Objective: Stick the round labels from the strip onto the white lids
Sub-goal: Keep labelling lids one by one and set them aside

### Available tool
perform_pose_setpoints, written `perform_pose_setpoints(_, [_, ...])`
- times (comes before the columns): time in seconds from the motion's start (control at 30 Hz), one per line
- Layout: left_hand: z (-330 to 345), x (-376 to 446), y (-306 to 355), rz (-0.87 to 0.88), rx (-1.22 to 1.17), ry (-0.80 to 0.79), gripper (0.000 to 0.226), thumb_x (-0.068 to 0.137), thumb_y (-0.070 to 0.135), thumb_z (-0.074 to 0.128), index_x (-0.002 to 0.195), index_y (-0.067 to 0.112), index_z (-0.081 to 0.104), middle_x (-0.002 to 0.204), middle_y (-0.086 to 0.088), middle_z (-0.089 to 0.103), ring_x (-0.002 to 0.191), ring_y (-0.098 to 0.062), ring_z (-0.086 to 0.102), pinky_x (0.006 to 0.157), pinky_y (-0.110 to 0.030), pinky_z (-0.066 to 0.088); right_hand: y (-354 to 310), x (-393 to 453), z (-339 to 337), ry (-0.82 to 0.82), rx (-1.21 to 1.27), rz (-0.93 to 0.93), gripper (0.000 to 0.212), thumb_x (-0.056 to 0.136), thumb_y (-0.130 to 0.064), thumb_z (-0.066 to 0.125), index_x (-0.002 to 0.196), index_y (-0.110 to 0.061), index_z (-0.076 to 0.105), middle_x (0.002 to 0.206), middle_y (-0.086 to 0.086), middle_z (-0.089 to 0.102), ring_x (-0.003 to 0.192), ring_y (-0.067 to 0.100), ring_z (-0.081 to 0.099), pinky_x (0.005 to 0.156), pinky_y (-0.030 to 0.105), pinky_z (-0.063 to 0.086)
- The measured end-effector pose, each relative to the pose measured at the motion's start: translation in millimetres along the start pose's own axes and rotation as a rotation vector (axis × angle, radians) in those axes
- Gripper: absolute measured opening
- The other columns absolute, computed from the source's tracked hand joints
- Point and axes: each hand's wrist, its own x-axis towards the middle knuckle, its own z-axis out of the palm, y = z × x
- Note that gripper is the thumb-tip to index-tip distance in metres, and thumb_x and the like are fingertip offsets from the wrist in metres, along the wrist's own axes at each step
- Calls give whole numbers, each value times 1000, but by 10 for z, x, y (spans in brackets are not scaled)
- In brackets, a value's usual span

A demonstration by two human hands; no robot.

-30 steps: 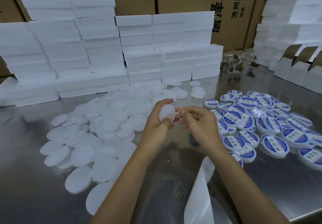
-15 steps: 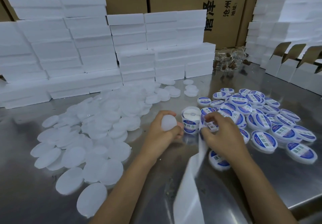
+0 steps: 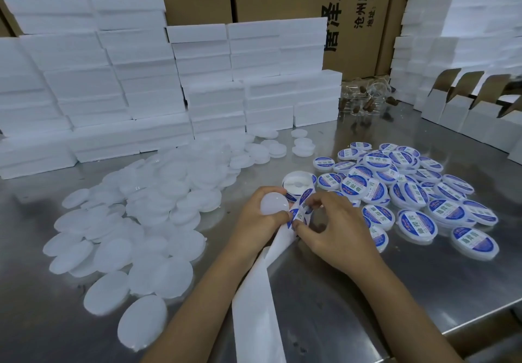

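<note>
Since half a second ago the right hand (image 3: 336, 227) has slid in toward the left hand (image 3: 255, 216), so the two now meet over the strip (image 3: 255, 300), and the roll (image 3: 296, 183) shows more plainly just beyond the knuckles.

Nearest, the spent white backing of the strip trails from under both hands down toward the table edge. Its long axis runs from the grip straight back toward the body, and up through the grip to the roll on the far side.

At the grip, the right thumb and forefinger are curled and pinch a round label (image 3: 300, 214) on the strip, which appears to be lifting off the backing. The left hand, touching the strip on its own side, curls its fingers round a bare white lid (image 3: 274, 203), face tilted up and toward the label. The lid sits just left of the pinched label and slightly beyond it, almost touching. The coming move looks like a short carry leftward onto that face, and the right hand is the one placed to make it.

Farther left of the grip lies the spread of plain lids (image 3: 135, 221); farther right, the heap of labelled lids (image 3: 409, 193). Beyond both stand white foam blocks (image 3: 141, 80) on the steel table (image 3: 367, 292).
</note>
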Motion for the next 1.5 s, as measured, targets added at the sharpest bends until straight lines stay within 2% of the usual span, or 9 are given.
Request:
perform_pose_setpoints(0.23, [-43,12,5,-65,-14,-87,35,83,-4,67,103,24,74,107,0,75,101,-22,71,90,-37,59,3,-30,22,-10,0,-42,31,79,-45,75,103,-30,62,89,-24,53,91,5,51,81,28,39])
perform_pose_setpoints(0.43, [-54,-13,32,-116,-47,-88,35,84,-5,65,105,22,74,107,-8,75,102,-32,72,93,-48,59,-31,-36,49,-7,54,-2,24,79,-42,79,84,-38,55,76,-24,55,79,-2,55,62,16,38])
perform_pose_setpoints(0.7, [-41,-31,55,-155,-52,-55,36,86,-6,61,110,19,72,109,-11,74,102,-32,72,92,-49,59,-55,-54,81,10,76,71,29,78,-45,80,84,-33,54,78,-15,60,79,1,57,65,23,45])
perform_pose_setpoints(0.8, [-35,-40,81,-167,-89,-63,24,88,6,71,108,20,73,105,-7,76,97,-27,74,88,-44,61,-61,-71,85,17,91,59,32,79,-42,80,79,-33,49,76,-13,61,77,3,58,64,25,46])
perform_pose_setpoints(0.9, [-13,-39,86,-139,-81,-21,22,85,13,79,106,17,73,105,-4,76,98,-24,74,87,-40,61,-64,-93,102,28,101,8,31,80,-37,79,79,-32,49,79,-14,58,80,3,56,61,20,41])
perform_pose_setpoints(1.03, [-1,-30,80,-139,-87,32,19,86,2,74,102,13,72,107,-9,75,99,-28,73,89,-45,60,-78,-138,124,45,114,-125,21,83,-24,76,83,-26,55,91,-17,49,91,-3,48,69,17,40])
perform_pose_setpoints(1.17, [-27,0,45,-148,-88,56,20,87,0,73,104,8,70,111,-13,74,104,-30,71,92,-46,59,-127,-219,72,-17,272,-177,21,82,-8,74,79,-22,59,86,-14,57,87,8,54,73,18,42])
perform_pose_setpoints(1.33, [-53,51,-18,-61,79,60,20,82,0,76,96,14,71,98,3,72,77,5,64,69,-12,51,-168,-235,-88,-75,806,-24,19,78,0,73,75,-11,57,79,2,66,78,19,63,74,24,50])
perform_pose_setpoints(1.5, [-38,39,51,-151,-125,63,28,95,33,68,107,8,66,68,-4,71,53,-15,62,49,-26,53,-222,13,-181,30,1159,180,24,83,7,68,78,-11,53,75,7,63,71,17,59,62,22,46])
